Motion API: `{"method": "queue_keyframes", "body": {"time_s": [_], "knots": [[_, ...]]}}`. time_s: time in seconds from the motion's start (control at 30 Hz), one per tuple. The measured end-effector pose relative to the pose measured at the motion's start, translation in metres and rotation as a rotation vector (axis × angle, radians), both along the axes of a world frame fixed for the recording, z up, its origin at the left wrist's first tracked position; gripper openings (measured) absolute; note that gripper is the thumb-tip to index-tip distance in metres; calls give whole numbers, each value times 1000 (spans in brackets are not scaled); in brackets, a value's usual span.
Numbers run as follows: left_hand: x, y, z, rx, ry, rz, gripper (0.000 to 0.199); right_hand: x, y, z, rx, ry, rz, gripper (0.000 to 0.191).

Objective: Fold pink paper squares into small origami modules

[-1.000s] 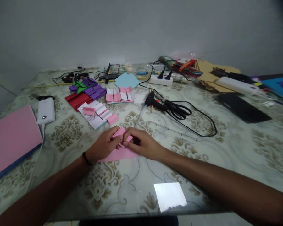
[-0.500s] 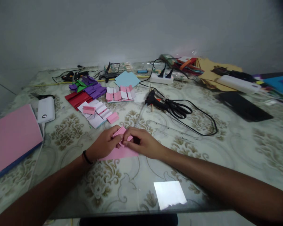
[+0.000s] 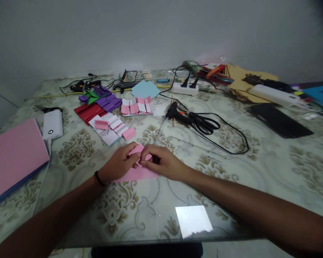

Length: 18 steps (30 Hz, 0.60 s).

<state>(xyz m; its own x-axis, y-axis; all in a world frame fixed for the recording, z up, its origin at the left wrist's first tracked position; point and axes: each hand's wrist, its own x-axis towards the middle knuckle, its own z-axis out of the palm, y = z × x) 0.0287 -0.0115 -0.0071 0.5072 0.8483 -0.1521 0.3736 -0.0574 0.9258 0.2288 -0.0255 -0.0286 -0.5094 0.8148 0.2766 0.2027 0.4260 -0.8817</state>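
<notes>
Between my two hands is a small folded piece of pink paper (image 3: 136, 149), held above a flat pink sheet (image 3: 140, 174) on the table. My left hand (image 3: 121, 162) pinches the folded paper from the left, thumb on top. From the right, my right hand (image 3: 161, 163) grips its edge between thumb and bent fingers. The fingers hide part of the folds. Just beyond the hands lie pink and white folded papers (image 3: 113, 127), with another pink and white group (image 3: 137, 106) behind them.
A hot glue gun (image 3: 177, 114) with a coiled black cord lies right of centre, and a clear ruler (image 3: 196, 147) nearby. The white power strip (image 3: 184, 88) is at the back. A power bank (image 3: 53, 124) and pink paper stack (image 3: 16, 157) are left, a black phone-like slab (image 3: 281, 120) right.
Both hands stay almost in the same place, still gripping the folded pink paper. The view has shifted very slightly.
</notes>
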Motion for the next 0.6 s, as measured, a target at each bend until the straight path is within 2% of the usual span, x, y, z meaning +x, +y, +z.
{"method": "queue_keyframes", "body": {"time_s": [0.3, 0.6], "knots": [[0, 1, 0, 14, 25, 2, 10, 0, 0, 0, -12, -6, 3, 1], [-1, 0, -3, 17, 18, -1, 11, 0, -1, 1, -4, -12, 8, 3]]}}
